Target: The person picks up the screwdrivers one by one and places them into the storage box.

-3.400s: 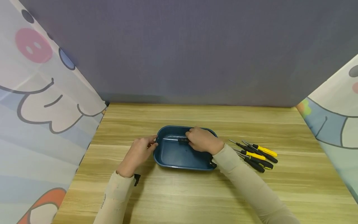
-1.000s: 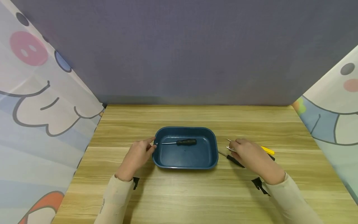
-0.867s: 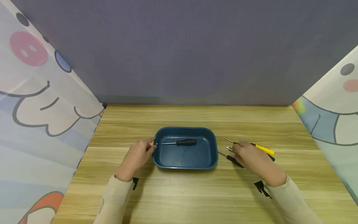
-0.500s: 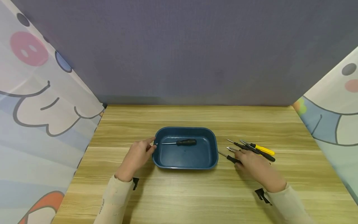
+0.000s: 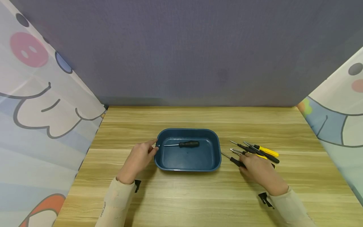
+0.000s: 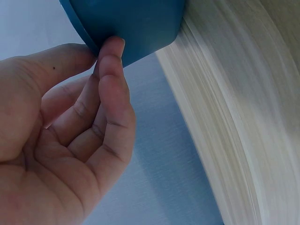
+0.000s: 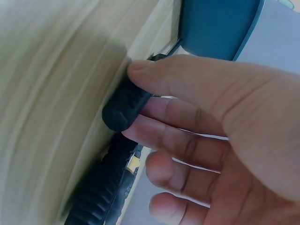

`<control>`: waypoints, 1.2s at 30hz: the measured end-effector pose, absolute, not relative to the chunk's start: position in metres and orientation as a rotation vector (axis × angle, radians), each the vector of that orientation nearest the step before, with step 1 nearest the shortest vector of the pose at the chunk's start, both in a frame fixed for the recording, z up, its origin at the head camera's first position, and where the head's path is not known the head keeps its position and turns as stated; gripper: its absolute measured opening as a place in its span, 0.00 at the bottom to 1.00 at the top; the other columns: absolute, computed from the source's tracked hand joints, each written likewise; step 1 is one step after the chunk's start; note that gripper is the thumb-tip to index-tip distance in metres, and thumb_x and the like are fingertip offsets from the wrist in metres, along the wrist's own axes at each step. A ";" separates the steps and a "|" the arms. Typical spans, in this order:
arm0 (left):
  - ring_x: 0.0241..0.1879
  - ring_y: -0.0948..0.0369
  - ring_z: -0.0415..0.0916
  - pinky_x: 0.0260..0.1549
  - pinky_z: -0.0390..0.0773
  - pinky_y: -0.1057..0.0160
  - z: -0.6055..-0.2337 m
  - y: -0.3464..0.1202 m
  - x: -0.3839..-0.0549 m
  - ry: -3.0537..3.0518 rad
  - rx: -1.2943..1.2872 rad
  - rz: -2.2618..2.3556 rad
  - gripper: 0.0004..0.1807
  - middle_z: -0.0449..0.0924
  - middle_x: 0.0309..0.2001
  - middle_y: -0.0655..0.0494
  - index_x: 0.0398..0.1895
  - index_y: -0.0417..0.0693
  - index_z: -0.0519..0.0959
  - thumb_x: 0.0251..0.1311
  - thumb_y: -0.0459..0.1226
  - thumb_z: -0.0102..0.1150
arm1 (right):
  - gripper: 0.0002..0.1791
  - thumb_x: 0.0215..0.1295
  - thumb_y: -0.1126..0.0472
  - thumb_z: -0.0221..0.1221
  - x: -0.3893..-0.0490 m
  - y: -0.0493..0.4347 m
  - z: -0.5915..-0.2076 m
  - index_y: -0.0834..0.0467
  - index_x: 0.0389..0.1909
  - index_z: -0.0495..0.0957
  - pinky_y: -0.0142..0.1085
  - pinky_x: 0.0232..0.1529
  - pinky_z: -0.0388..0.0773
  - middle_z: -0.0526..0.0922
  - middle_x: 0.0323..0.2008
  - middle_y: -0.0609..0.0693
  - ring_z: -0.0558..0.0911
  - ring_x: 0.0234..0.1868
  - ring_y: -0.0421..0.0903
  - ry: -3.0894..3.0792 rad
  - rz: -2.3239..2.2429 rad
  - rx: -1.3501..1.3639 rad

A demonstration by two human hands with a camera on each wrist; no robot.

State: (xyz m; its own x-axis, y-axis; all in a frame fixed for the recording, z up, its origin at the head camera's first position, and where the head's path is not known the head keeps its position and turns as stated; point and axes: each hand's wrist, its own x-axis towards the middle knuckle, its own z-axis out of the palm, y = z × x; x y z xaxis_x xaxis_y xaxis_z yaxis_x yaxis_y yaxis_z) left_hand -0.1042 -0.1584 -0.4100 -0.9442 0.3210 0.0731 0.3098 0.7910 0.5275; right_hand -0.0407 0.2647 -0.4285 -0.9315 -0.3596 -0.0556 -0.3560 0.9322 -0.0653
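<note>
Since the earliest head view, the right hand (image 5: 260,170) has moved out of the blue tray (image 5: 188,162) to the tools at its right, leaving a dark screwdriver (image 5: 189,144) lying inside. It now pinches the handle of a black-handled screwdriver (image 7: 124,105) between thumb and fingers; that tool lies on the table, its tip just beside the tray's right wall. The left hand (image 5: 138,162) grips the tray's left rim between thumb and fingers.

To lift well, the pinch should be firm on the handle, and the handle should rise first, clear of the neighbouring tools; dragging could scrape the shaft along the wall. A steady left hold seems enough against skidding.

Just beyond the gripped tool lie other screwdrivers, one a yellow-handled screwdriver (image 5: 267,150), crowded together with shafts toward the tray. Wood-grain table (image 5: 175,201) runs back to a plain grey-purple backdrop (image 5: 198,53), with cartoon-printed panels, left (image 5: 34,107) and right (image 5: 337,107).
</note>
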 end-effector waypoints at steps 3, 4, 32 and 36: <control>0.19 0.66 0.69 0.19 0.70 0.66 -0.410 -0.158 -0.104 2.952 0.523 0.866 0.20 0.80 0.24 0.57 0.60 0.33 0.78 0.67 0.33 0.63 | 0.12 0.54 0.58 0.74 -0.041 0.265 -0.429 0.55 0.30 0.78 0.42 0.20 0.74 0.76 0.28 0.46 0.77 0.27 0.44 3.017 -0.085 -0.556; 0.19 0.66 0.69 0.18 0.70 0.66 -0.410 -0.159 -0.104 2.951 0.521 0.867 0.20 0.80 0.24 0.57 0.60 0.33 0.78 0.67 0.33 0.63 | 0.12 0.54 0.58 0.74 -0.041 0.265 -0.429 0.55 0.30 0.78 0.42 0.20 0.74 0.76 0.28 0.46 0.77 0.27 0.44 3.016 -0.086 -0.557; 0.20 0.65 0.69 0.22 0.71 0.64 -0.407 -0.159 -0.106 2.928 0.494 0.857 0.21 0.79 0.23 0.59 0.61 0.32 0.77 0.68 0.34 0.62 | 0.11 0.55 0.62 0.72 -0.050 0.272 -0.412 0.62 0.33 0.79 0.37 0.20 0.71 0.74 0.28 0.49 0.71 0.23 0.41 3.122 -0.108 -0.648; 0.21 0.65 0.69 0.23 0.71 0.63 -0.407 -0.159 -0.106 2.923 0.491 0.858 0.21 0.78 0.23 0.59 0.61 0.32 0.77 0.68 0.34 0.62 | 0.11 0.55 0.63 0.71 -0.052 0.275 -0.404 0.63 0.33 0.79 0.35 0.17 0.69 0.72 0.27 0.49 0.70 0.21 0.41 3.141 -0.119 -0.648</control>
State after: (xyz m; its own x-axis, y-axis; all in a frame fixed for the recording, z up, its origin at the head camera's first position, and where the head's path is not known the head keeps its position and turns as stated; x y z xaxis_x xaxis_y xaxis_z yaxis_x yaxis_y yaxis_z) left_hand -0.1059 -0.1589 -0.4071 -0.9478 0.3169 0.0355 0.2858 0.7948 0.5354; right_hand -0.0522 0.2748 -0.4037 -0.9161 -0.3925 0.0816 -0.3975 0.9157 -0.0584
